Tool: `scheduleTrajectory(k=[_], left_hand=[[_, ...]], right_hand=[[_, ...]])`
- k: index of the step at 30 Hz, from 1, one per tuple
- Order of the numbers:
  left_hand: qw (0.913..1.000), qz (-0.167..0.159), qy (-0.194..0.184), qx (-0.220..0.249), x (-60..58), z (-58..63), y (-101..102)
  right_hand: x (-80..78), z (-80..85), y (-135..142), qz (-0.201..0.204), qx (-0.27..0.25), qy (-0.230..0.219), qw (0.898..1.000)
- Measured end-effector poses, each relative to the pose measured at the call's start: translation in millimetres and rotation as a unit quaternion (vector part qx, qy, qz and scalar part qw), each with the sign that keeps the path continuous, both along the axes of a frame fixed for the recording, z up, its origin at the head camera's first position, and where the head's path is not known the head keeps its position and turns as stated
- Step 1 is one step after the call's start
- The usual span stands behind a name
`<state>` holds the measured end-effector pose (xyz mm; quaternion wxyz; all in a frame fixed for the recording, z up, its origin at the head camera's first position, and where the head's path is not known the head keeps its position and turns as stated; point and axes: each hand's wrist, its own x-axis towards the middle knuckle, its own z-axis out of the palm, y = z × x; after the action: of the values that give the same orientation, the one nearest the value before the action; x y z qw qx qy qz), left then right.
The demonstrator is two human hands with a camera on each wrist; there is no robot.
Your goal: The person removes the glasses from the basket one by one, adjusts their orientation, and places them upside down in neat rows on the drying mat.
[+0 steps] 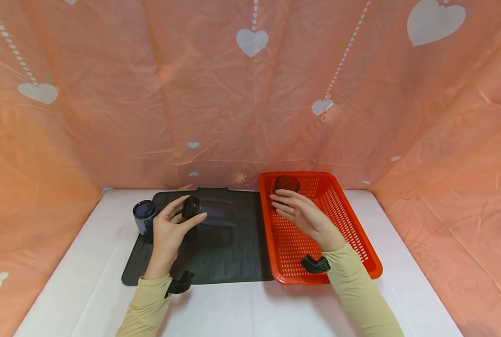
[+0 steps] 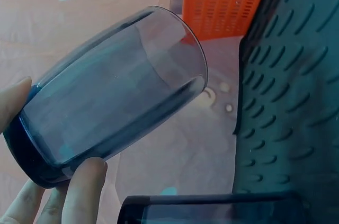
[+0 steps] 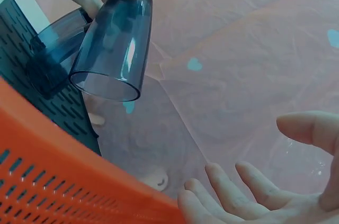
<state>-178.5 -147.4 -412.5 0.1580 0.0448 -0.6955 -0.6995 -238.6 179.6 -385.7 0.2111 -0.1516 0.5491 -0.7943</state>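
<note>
My left hand (image 1: 170,229) holds a blue-tinted drinking glass (image 1: 212,210) by its thick base, thumb on one side and fingers on the other. The glass lies nearly sideways above the dark mat (image 1: 229,257), its mouth pointing right; the left wrist view shows this glass (image 2: 116,91) clear and with nothing in it. A second blue glass (image 1: 145,217) stands at the mat's left edge, close to the left hand. My right hand (image 1: 301,215) hovers over the red basket (image 1: 374,271), fingers extended and holding nothing. Behind its fingertips, another glass (image 1: 287,182) is in the basket's back left corner, partly hidden.
The basket has slotted plastic walls and stands against the mat's right side. A white cloth (image 1: 242,309) covers the table under both. Pink sheeting (image 1: 217,93) with printed hearts hangs behind and at both sides.
</note>
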Motion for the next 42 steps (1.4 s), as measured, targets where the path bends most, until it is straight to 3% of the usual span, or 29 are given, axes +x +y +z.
scheduleTrajectory(k=[8,12,17,26,34,42], left_hand=[[0.9949,0.029,0.032,-0.091,13.5,26.9,8],[0.9916,0.040,0.036,-0.118,16.7,32.0,10],[0.9919,0.039,0.036,-0.115,14.0,26.6,9],[0.9895,0.050,0.048,-0.127,-5.6,-4.6,-1],[0.9836,0.058,0.069,-0.156,-8.9,-6.7,0],[0.9794,0.057,0.064,-0.183,-10.9,-9.6,1]], right_hand=[[2.2,-3.2,10,-0.018,0.003,-0.022,1.000],[1.9,-4.3,14,-0.023,0.011,-0.026,0.999],[0.0,-5.5,17,-0.029,0.015,-0.031,0.999],[1.3,-4.5,22,-0.031,0.017,-0.041,0.999],[2.3,-1.5,28,-0.030,0.024,-0.043,0.998],[-1.1,-2.7,36,-0.039,0.029,-0.044,0.998]])
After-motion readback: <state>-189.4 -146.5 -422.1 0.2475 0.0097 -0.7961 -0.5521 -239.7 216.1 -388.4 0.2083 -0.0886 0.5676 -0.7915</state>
